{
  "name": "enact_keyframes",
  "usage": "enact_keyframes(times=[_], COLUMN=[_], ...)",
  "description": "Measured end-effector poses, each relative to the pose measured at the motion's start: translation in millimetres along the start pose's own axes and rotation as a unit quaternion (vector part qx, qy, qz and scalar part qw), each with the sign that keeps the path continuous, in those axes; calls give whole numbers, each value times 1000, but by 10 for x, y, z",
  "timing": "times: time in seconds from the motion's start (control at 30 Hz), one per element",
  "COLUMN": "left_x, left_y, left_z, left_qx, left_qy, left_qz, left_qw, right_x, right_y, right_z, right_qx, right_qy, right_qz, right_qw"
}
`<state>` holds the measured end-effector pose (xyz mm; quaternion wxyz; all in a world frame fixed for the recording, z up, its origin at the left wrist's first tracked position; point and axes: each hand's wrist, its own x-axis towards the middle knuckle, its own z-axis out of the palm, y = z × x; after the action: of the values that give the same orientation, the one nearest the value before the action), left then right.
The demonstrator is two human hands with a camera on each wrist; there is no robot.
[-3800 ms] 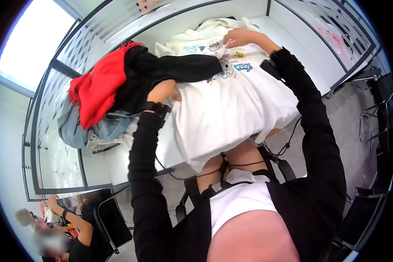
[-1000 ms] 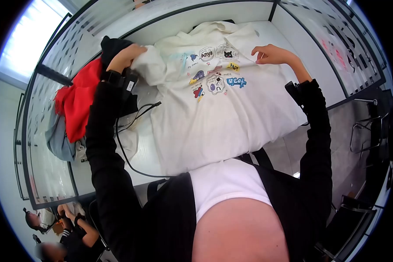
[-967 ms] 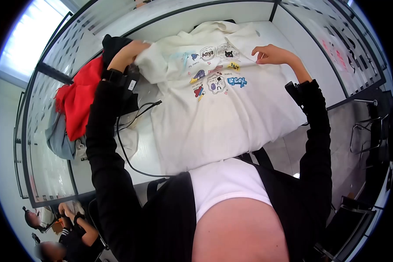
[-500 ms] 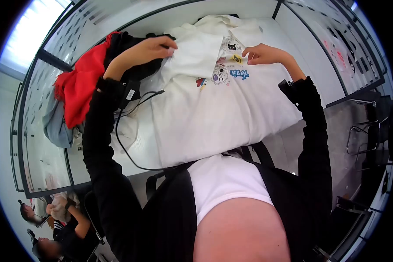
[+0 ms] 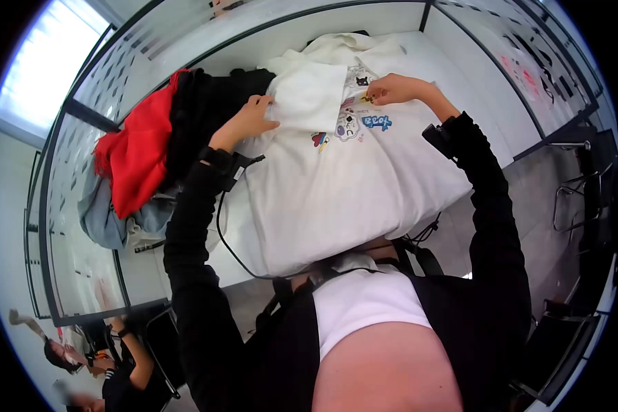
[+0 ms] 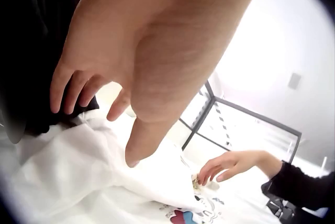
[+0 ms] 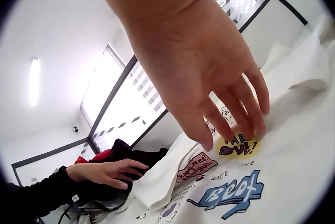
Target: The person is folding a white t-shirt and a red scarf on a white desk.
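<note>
A white T-shirt [image 5: 329, 185] with cartoon prints lies spread over the table and hangs off its front edge. Its left sleeve [image 5: 312, 96] is folded inward and covers part of the print. My left hand [image 5: 250, 118] is at the left edge of that fold, fingers spread and thumb pointing toward the cloth; the left wrist view shows nothing between them. On the print's right side, my right hand [image 5: 397, 90] rests its fingertips by the yellow lettering [image 7: 238, 145]. Those fingers are loosely bent in the right wrist view and grip no cloth.
Left of the shirt lie a black garment [image 5: 209, 110], a red fringed scarf [image 5: 141, 158] and a grey-blue garment [image 5: 103, 216]. A black cable [image 5: 230, 250] runs from my left wrist. Low panels [image 5: 484, 82] enclose the table; another person [image 5: 127, 371] sits at lower left.
My left hand has brought the shirt's left sleeve inward over the print, let go, and drawn back down to the fold's left edge. The right hand has shifted slightly left.
</note>
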<state>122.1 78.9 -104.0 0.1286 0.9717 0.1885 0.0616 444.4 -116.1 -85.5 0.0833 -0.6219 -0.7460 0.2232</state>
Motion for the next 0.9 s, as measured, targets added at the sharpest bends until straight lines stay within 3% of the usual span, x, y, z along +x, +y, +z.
enact_keyframes(times=[0.1, 0.13, 0.37, 0.5, 0.57, 0.63, 0.7, 0.8, 0.9], left_x=[20, 0, -371, -588, -614, -599, -528, -164, 327], left_y=[272, 284, 445, 594, 449, 485, 460, 438, 257], left_z=[-57, -15, 191, -12, -52, -170, -195, -351, -463], left_qx=[-30, -24, 43, 44, 81, 65, 67, 18, -14], left_qy=[-62, -66, 24, 80, 14, -157, -128, 4, 28], left_qz=[-78, -61, -82, -68, -44, -70, -65, 8, -35], left_qw=[995, 996, 995, 994, 996, 983, 987, 1000, 999], right_x=[-131, -202, -727, -995, -1118, -1209, -1189, -994, -759], right_y=[-16, -49, 49, 24, 19, 37, 243, 626, 1051], right_z=[33, 49, 372, 397, 296, 157, 9, -280, -557], right_qx=[19, 21, 28, 38, 29, 19, 13, 39, -128], right_qy=[6, 8, 91, 70, 54, 46, 63, 72, 132], right_qz=[54, 64, 15, 28, 47, 59, 52, 78, 51], right_qw=[998, 998, 995, 996, 997, 997, 997, 994, 982])
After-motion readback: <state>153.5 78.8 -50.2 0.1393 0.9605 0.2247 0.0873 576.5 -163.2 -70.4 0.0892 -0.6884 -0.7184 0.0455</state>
